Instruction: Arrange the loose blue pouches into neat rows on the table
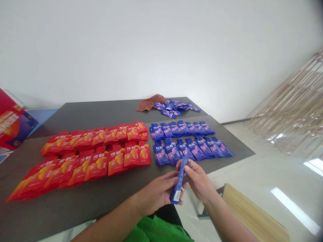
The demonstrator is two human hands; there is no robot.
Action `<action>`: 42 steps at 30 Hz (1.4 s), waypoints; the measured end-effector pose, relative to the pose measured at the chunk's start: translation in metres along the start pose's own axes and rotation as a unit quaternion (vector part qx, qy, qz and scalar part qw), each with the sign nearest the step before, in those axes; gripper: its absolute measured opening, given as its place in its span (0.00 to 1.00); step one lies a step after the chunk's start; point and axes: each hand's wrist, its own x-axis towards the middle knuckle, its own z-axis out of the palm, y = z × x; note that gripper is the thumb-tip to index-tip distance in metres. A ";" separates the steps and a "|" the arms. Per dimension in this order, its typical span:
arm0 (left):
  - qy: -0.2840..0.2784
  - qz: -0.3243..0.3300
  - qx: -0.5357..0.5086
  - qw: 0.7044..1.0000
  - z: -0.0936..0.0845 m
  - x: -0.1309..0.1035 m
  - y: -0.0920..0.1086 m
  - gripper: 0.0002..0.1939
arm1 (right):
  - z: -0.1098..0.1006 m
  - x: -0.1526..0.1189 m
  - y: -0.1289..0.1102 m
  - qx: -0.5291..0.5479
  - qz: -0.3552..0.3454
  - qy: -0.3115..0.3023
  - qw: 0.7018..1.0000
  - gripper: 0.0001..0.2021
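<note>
left hand (157, 191) is gripping the lower part of a blue pouch (180, 181), right hand (199, 177) pinches its upper end, so it's right between both, edge-on, long axis pointing away toward the rowed blue pouches (197, 150). red pouches (97, 164) sit left on the surface (101, 116). red box (8, 121) far left, can't see inside.

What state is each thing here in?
Held blue pouch: edge-on, in both hands
Left hand: gripping pouch
Right hand: gripping pouch's far end
Red pouches: two overlapping rows
Blue pouches: two overlapping rows
Blue packets: heaped loosely
Brown cloth: crumpled
</note>
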 end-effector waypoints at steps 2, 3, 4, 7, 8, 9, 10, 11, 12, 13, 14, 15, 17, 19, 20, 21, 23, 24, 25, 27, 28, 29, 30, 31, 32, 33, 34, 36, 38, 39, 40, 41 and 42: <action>0.038 0.033 0.002 0.999 0.002 -0.001 -0.001 0.19 | 0.008 -0.004 0.004 -0.011 -0.022 0.042 0.999 0.13; 0.067 0.056 0.009 0.996 0.002 -0.001 -0.001 0.21 | 0.011 -0.006 0.006 -0.015 -0.037 0.077 0.996 0.15; 0.104 0.084 0.024 0.991 0.001 0.001 0.000 0.23 | 0.014 -0.007 0.007 -0.020 -0.054 0.111 0.992 0.15; 0.216 0.186 0.120 0.951 -0.006 0.011 0.002 0.27 | 0.023 -0.010 0.007 -0.070 -0.070 0.126 0.987 0.17; 0.243 0.219 0.155 0.932 -0.009 0.015 0.003 0.28 | 0.026 -0.011 0.007 -0.098 -0.058 0.105 0.988 0.17; 0.263 0.246 0.186 0.914 -0.012 0.018 0.003 0.28 | 0.029 -0.010 0.006 -0.127 -0.040 0.080 0.988 0.18; 0.276 0.261 0.212 0.900 -0.014 0.021 0.004 0.27 | 0.031 -0.009 0.005 -0.152 -0.021 0.059 0.986 0.17; 0.281 0.264 0.234 0.893 -0.017 0.022 0.004 0.26 | 0.032 -0.007 0.004 -0.172 -0.005 0.048 0.984 0.17; 0.279 0.260 0.249 0.890 -0.019 0.023 0.005 0.24 | 0.032 -0.003 0.003 -0.185 0.003 0.043 0.982 0.16; 0.276 0.251 0.261 0.890 -0.020 0.024 0.006 0.23 | 0.030 0.001 0.002 -0.192 0.005 0.043 0.980 0.16; 0.273 0.243 0.269 0.891 -0.022 0.024 0.008 0.24 | 0.028 0.007 0.001 -0.196 0.004 0.042 0.980 0.15; 0.274 0.240 0.278 0.889 -0.024 0.024 0.010 0.26 | 0.025 0.014 0.001 -0.197 0.003 0.040 0.980 0.15; 0.288 0.249 0.307 0.872 -0.031 0.027 0.015 0.32 | 0.017 0.030 0.000 -0.204 0.007 0.021 0.979 0.14; 0.303 0.254 0.352 0.848 -0.039 0.034 0.021 0.36 | 0.010 0.048 0.000 -0.224 0.014 -0.002 0.975 0.13; 0.307 0.249 0.377 0.838 -0.043 0.038 0.023 0.36 | 0.008 0.057 0.001 -0.239 0.017 -0.008 0.971 0.13; 0.313 0.236 0.402 0.827 -0.047 0.042 0.026 0.35 | 0.007 0.065 0.003 -0.264 0.018 -0.007 0.964 0.12; 0.327 0.192 0.467 0.799 -0.053 0.049 0.030 0.33 | 0.006 0.077 0.007 -0.329 0.013 0.011 0.944 0.13; 0.334 0.170 0.499 0.781 -0.055 0.051 0.032 0.32 | 0.006 0.080 0.010 -0.362 0.010 0.023 0.932 0.14; 0.340 0.151 0.527 0.764 -0.056 0.052 0.033 0.32 | 0.007 0.083 0.012 -0.392 0.005 0.035 0.919 0.15; 0.351 0.129 0.559 0.740 -0.056 0.052 0.034 0.31 | 0.008 0.084 0.017 -0.427 -0.004 0.054 0.902 0.15; 0.357 0.126 0.566 0.732 -0.056 0.052 0.034 0.30 | 0.009 0.082 0.018 -0.441 -0.008 0.062 0.896 0.15; 0.363 0.126 0.573 0.724 -0.056 0.052 0.034 0.29 | 0.009 0.081 0.019 -0.464 -0.013 0.070 0.883 0.15; 0.371 0.127 0.581 0.713 -0.055 0.051 0.033 0.28 | 0.010 0.078 0.020 -0.495 -0.019 0.078 0.865 0.15; 0.378 0.128 0.588 0.703 -0.055 0.050 0.033 0.27 | 0.010 0.076 0.020 -0.531 -0.028 0.088 0.843 0.16; 0.385 0.128 0.595 0.694 -0.055 0.050 0.033 0.26 | 0.010 0.073 0.020 -0.565 -0.042 0.098 0.818 0.17; 0.391 0.128 0.599 0.687 -0.054 0.049 0.032 0.26 | 0.009 0.070 0.019 -0.593 -0.060 0.106 0.796 0.18; 0.394 0.127 0.605 0.681 -0.053 0.047 0.032 0.25 | 0.008 0.067 0.019 -0.608 -0.080 0.112 0.782 0.18; 0.396 0.124 0.622 0.664 -0.049 0.042 0.032 0.26 | 0.003 0.061 0.018 -0.605 -0.117 0.127 0.777 0.18; 0.396 0.134 0.641 0.644 -0.043 0.035 0.034 0.26 | -0.005 0.053 0.020 -0.586 -0.146 0.147 0.783 0.17; 0.395 0.148 0.646 0.636 -0.041 0.031 0.035 0.26 | -0.011 0.049 0.021 -0.576 -0.160 0.160 0.785 0.17; 0.393 0.167 0.644 0.634 -0.038 0.027 0.037 0.26 | -0.017 0.045 0.023 -0.566 -0.175 0.177 0.786 0.17; 0.390 0.190 0.634 0.640 -0.036 0.023 0.038 0.25 | -0.025 0.042 0.025 -0.557 -0.193 0.195 0.784 0.17; 0.384 0.213 0.619 0.651 -0.035 0.020 0.040 0.25 | -0.033 0.038 0.027 -0.549 -0.211 0.215 0.780 0.17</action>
